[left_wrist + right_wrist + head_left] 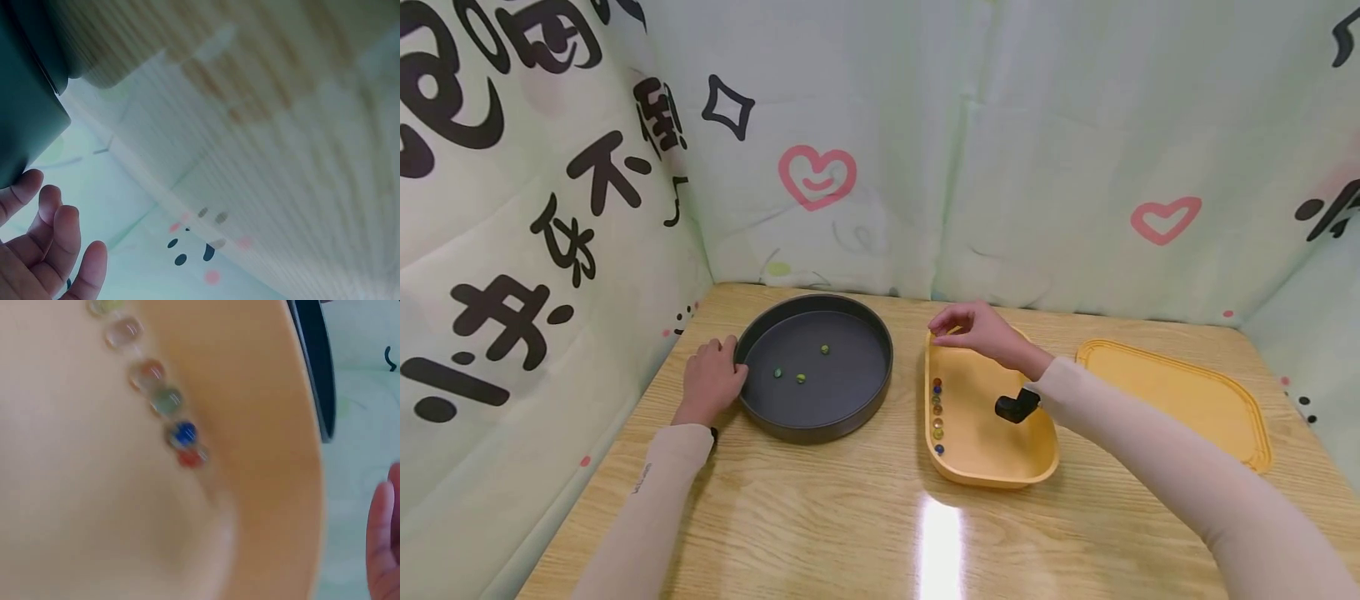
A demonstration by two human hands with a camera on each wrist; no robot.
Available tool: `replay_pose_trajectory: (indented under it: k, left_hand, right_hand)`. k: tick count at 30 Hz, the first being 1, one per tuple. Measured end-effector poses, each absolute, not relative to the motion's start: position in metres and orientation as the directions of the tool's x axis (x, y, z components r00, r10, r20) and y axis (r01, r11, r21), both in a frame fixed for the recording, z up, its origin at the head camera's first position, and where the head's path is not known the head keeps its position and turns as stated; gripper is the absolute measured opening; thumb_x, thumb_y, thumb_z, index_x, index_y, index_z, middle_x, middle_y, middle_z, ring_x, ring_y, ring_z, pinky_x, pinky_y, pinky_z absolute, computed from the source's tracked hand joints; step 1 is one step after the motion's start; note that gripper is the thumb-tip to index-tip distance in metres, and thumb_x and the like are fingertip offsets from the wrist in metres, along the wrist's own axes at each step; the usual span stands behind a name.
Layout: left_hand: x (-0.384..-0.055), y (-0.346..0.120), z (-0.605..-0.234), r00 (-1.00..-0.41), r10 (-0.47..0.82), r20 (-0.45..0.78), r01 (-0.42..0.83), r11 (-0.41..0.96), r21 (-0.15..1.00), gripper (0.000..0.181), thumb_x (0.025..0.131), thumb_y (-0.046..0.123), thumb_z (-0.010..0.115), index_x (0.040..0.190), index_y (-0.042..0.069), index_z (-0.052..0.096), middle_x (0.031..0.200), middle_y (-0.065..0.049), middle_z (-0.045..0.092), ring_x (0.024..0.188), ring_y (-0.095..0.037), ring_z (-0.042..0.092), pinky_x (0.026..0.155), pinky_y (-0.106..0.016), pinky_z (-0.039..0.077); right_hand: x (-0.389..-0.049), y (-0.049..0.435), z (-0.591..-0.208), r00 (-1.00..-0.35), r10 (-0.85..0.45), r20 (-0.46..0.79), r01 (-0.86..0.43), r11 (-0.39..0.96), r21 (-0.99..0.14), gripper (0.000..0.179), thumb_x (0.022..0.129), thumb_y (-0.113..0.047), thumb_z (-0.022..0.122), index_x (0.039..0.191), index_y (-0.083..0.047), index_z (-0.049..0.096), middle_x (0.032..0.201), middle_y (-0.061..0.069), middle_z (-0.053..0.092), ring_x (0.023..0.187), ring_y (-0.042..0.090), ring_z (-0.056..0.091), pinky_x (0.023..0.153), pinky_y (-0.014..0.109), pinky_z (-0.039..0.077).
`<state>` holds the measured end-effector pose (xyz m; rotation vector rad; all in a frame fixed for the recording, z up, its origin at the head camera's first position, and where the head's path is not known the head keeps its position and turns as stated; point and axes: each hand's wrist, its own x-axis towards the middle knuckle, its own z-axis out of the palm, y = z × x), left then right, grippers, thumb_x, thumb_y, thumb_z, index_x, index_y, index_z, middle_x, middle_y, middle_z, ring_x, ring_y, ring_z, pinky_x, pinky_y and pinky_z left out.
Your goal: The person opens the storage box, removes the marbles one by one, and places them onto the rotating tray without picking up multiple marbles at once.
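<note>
A dark round pan holds three small green and yellow marbles. My left hand grips its left rim, thumb at the edge; in the left wrist view the bent fingers are by the pan's wall, one fingertip against it. Along the left wall of a yellow-orange tray runs a row of several coloured glass marbles. My right hand hovers at the tray's far left corner, fingers nearly straight and a gap before the thumb. No marble shows between them.
A yellow-orange lid lies flat on the wooden table at the right, beneath the right forearm's path. Printed curtains close off the back and sides. A black wrist camera hangs low over the tray.
</note>
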<state>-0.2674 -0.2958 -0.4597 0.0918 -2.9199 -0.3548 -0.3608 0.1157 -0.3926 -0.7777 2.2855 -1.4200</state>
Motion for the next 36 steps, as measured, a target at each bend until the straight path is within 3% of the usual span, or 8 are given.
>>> replay_pose_trajectory:
  k: [5, 10, 14, 22, 28, 36]
  left_hand:
    - [-0.268, -0.296, -0.461, -0.979, -0.08, 0.186, -0.034, 0.97, 0.242, 0.036, 0.085, 0.017, 0.046, 0.114, -0.003, 0.049, 0.094, -0.025, 0.053, 0.083, -0.039, 0.049, 0.07, -0.05, 0.039]
    - [-0.268, -0.296, -0.459, -0.981, -0.083, 0.173, -0.038, 0.968, 0.248, 0.039, 0.085, 0.018, 0.045, 0.117, -0.004, 0.048, 0.097, -0.026, 0.053, 0.086, -0.04, 0.05, 0.073, -0.052, 0.039]
    - [-0.267, -0.297, -0.459, -0.981, -0.089, 0.17, -0.044, 0.967, 0.252, 0.039, 0.085, 0.018, 0.045, 0.118, -0.004, 0.048, 0.098, -0.026, 0.053, 0.087, -0.04, 0.049, 0.073, -0.052, 0.039]
    - [-0.266, -0.295, -0.457, -0.979, -0.087, 0.182, -0.039, 0.968, 0.249, 0.039, 0.085, 0.017, 0.047, 0.117, -0.004, 0.049, 0.096, -0.026, 0.054, 0.086, -0.04, 0.05, 0.074, -0.052, 0.04]
    - [-0.266, -0.294, -0.457, -0.981, -0.088, 0.174, -0.044, 0.969, 0.244, 0.038, 0.085, 0.017, 0.047, 0.117, -0.004, 0.048, 0.098, -0.026, 0.054, 0.088, -0.041, 0.05, 0.075, -0.053, 0.04]
    - [-0.267, -0.295, -0.459, -0.981, -0.088, 0.172, -0.044, 0.968, 0.247, 0.037, 0.085, 0.017, 0.047, 0.117, -0.004, 0.049, 0.096, -0.026, 0.053, 0.086, -0.04, 0.05, 0.074, -0.052, 0.039]
  right_hand:
    - [-0.359, 0.126, -0.409, -0.847, -0.523, -0.095, -0.058, 0.268, -0.962, 0.041, 0.086, -0.005, 0.063, 0.122, 0.011, 0.053, 0.116, 0.019, 0.062, 0.089, 0.001, 0.063, 0.088, 0.027, 0.05]
    - [-0.36, 0.132, -0.419, -0.853, -0.481, -0.202, 0.069, 0.279, -0.958, 0.045, 0.088, -0.002, 0.059, 0.128, 0.013, 0.047, 0.111, 0.006, 0.066, 0.094, 0.003, 0.065, 0.098, 0.036, 0.046]
    - [-0.363, 0.134, -0.428, -0.826, -0.494, -0.271, 0.101, 0.345, -0.933, 0.042, 0.087, -0.001, 0.06, 0.126, 0.013, 0.05, 0.112, 0.014, 0.066, 0.093, 0.008, 0.066, 0.1, 0.046, 0.042]
    - [-0.367, 0.133, -0.44, -0.789, -0.554, -0.265, 0.002, 0.429, -0.903, 0.035, 0.083, 0.003, 0.064, 0.115, 0.015, 0.058, 0.112, 0.028, 0.064, 0.082, 0.006, 0.067, 0.088, 0.036, 0.052]
    - [-0.375, 0.133, -0.447, -0.757, -0.602, -0.256, -0.092, 0.486, -0.869, 0.03, 0.08, 0.003, 0.066, 0.109, 0.012, 0.063, 0.102, 0.024, 0.068, 0.076, 0.003, 0.064, 0.075, 0.021, 0.052]
    - [-0.381, 0.132, -0.451, -0.721, -0.652, -0.235, -0.21, 0.529, -0.822, 0.026, 0.077, 0.001, 0.071, 0.102, 0.008, 0.069, 0.097, 0.02, 0.071, 0.076, 0.004, 0.063, 0.07, 0.017, 0.051]
